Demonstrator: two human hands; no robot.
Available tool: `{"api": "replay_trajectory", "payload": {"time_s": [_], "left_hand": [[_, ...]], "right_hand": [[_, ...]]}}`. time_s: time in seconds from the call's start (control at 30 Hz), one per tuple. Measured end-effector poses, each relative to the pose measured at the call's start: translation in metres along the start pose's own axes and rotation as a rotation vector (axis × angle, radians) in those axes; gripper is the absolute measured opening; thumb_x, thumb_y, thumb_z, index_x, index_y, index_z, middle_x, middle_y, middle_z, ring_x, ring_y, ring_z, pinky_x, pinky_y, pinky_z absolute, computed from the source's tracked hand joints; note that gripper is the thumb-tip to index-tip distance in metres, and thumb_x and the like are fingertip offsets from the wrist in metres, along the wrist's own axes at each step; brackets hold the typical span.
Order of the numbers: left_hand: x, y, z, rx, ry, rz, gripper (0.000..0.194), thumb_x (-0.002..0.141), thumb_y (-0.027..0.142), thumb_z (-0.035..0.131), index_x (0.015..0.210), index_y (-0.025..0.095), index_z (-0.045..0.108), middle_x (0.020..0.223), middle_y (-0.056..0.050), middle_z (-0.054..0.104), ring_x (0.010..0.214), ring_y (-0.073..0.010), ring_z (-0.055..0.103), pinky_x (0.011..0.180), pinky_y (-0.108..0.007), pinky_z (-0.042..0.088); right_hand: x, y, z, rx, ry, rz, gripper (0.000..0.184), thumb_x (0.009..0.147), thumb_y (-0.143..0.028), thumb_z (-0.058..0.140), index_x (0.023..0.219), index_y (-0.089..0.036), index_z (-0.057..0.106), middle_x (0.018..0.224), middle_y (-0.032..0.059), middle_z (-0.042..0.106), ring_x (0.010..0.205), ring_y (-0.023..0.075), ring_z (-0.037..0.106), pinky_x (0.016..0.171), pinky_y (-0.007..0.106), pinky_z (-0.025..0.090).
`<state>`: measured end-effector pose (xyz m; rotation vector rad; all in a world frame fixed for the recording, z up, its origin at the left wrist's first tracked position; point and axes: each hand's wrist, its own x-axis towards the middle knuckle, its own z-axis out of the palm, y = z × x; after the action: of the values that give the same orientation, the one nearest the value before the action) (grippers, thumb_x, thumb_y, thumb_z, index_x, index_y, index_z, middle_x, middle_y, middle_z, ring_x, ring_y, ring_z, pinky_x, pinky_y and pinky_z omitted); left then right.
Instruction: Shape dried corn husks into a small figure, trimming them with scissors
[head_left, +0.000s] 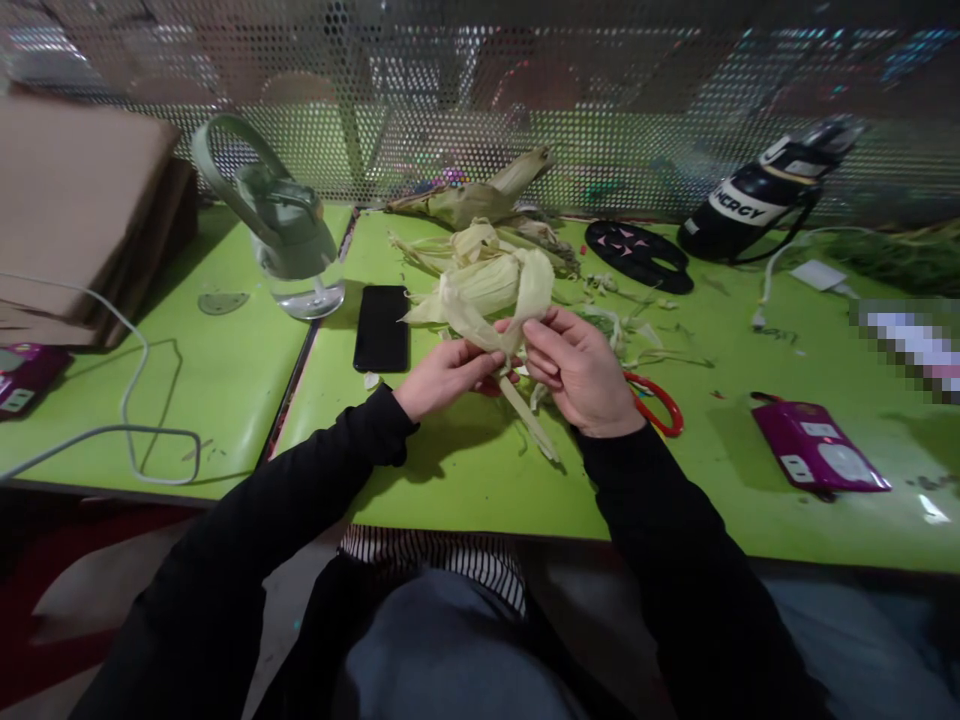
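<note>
Pale strips of corn husk are bent into loops and gathered at a narrow stem that points down toward me. My left hand pinches the gathered base from the left, its fingers closed. From the right, my right hand grips the looped husk between thumb and fingers, close to the base. Behind them lies a pile of corn husks, some greener and drier. Red-handled scissors lie by my right wrist, their blades hidden. A black phone rests left of my hands.
A green water bottle stands left, near stacked cardboard. A black bottle and a black palette-shaped piece are at the back right. A purple power strip and white cable lie right. Perforated metal screen closes the back.
</note>
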<state>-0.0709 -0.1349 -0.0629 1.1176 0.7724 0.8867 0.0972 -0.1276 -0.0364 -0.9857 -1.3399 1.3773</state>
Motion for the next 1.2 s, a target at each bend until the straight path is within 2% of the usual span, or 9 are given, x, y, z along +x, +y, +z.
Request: {"api": "replay_trajectory", "payload": {"time_s": [0.13,0.23,0.3,0.43,0.57,0.83,1.0,1.1,1.2], "left_hand": [[0.000,0.004,0.005,-0.086,0.101,-0.109,0.019,0.098,0.018,0.057,0.087,0.009,0.070,0.079,-0.007,0.075,0.067,-0.0087,0.068,0.076,-0.026,0.059],[0.000,0.008,0.008,-0.098,0.142,-0.177,0.022,0.098,0.016,0.054,0.088,0.009,0.071,0.079,-0.008,0.075,0.060,-0.0082,0.065,0.075,-0.027,0.059],[-0.001,0.010,0.009,-0.109,0.153,-0.226,0.023,0.098,0.017,0.053,0.088,0.009,0.072,0.079,-0.009,0.075,0.059,-0.0085,0.065,0.075,-0.029,0.059],[-0.004,0.015,0.008,-0.180,0.181,-0.265,0.025,0.098,0.013,0.050,0.079,0.010,0.067,0.075,-0.007,0.072,0.057,-0.0086,0.064,0.073,-0.028,0.059],[-0.007,0.020,0.008,-0.223,0.194,-0.272,0.024,0.098,0.014,0.049,0.079,0.011,0.063,0.069,-0.003,0.067,0.056,-0.0088,0.064,0.069,-0.026,0.059],[-0.005,0.021,0.009,-0.279,0.198,-0.267,0.028,0.097,0.009,0.041,0.074,0.012,0.057,0.061,0.002,0.057,0.059,-0.0100,0.066,0.084,-0.032,0.059],[-0.003,0.019,0.007,-0.341,0.117,-0.196,0.024,0.083,-0.001,0.044,0.082,0.010,0.066,0.073,-0.005,0.069,0.065,-0.0109,0.067,0.096,-0.036,0.056],[-0.004,0.018,0.008,-0.305,0.121,-0.165,0.022,0.082,-0.003,0.049,0.087,0.009,0.067,0.078,-0.006,0.071,0.067,-0.0106,0.067,0.095,-0.036,0.056],[-0.004,0.016,0.010,-0.269,0.154,-0.138,0.018,0.089,0.002,0.051,0.085,0.010,0.066,0.077,-0.004,0.071,0.065,-0.0093,0.066,0.088,-0.033,0.058]], "right_hand": [[-0.006,0.001,0.003,-0.006,-0.006,-0.099,0.033,0.085,-0.055,0.070,0.097,-0.027,0.057,0.074,-0.0049,0.060,0.048,0.0083,0.036,0.041,0.023,0.028],[-0.009,0.002,0.002,-0.267,0.053,-0.209,0.036,0.091,-0.062,0.059,0.104,-0.028,0.060,0.071,-0.0048,0.054,0.051,0.0106,0.043,0.045,0.026,0.036],[-0.010,0.001,-0.001,-0.493,0.053,-0.305,0.039,0.096,-0.063,0.051,0.097,-0.026,0.063,0.073,-0.0020,0.057,0.059,0.0130,0.052,0.055,0.028,0.043],[-0.007,-0.004,-0.008,-0.796,-0.141,-0.518,0.046,0.097,-0.064,0.046,0.095,-0.024,0.067,0.087,0.0034,0.065,0.079,0.0176,0.062,0.072,0.031,0.048],[-0.003,-0.003,-0.014,-0.936,-0.221,-0.655,0.035,0.098,-0.054,0.054,0.097,-0.023,0.069,0.084,0.0033,0.065,0.075,0.0168,0.060,0.068,0.030,0.046],[-0.003,-0.002,-0.011,-0.964,-0.126,-0.653,0.017,0.098,-0.030,0.059,0.086,-0.021,0.067,0.082,0.0040,0.071,0.070,0.0170,0.062,0.064,0.030,0.044],[-0.007,-0.005,-0.009,-0.973,-0.017,-0.558,0.014,0.096,-0.030,0.061,0.093,-0.020,0.069,0.080,0.0021,0.072,0.057,0.0134,0.055,0.057,0.029,0.041],[-0.008,-0.005,-0.008,-0.945,0.011,-0.530,0.013,0.095,-0.028,0.062,0.104,-0.021,0.069,0.083,0.0004,0.074,0.052,0.0113,0.054,0.056,0.028,0.042],[-0.007,-0.005,-0.010,-0.944,-0.025,-0.560,0.012,0.096,-0.027,0.061,0.101,-0.022,0.071,0.088,0.0023,0.077,0.065,0.0150,0.065,0.062,0.028,0.047]]}}
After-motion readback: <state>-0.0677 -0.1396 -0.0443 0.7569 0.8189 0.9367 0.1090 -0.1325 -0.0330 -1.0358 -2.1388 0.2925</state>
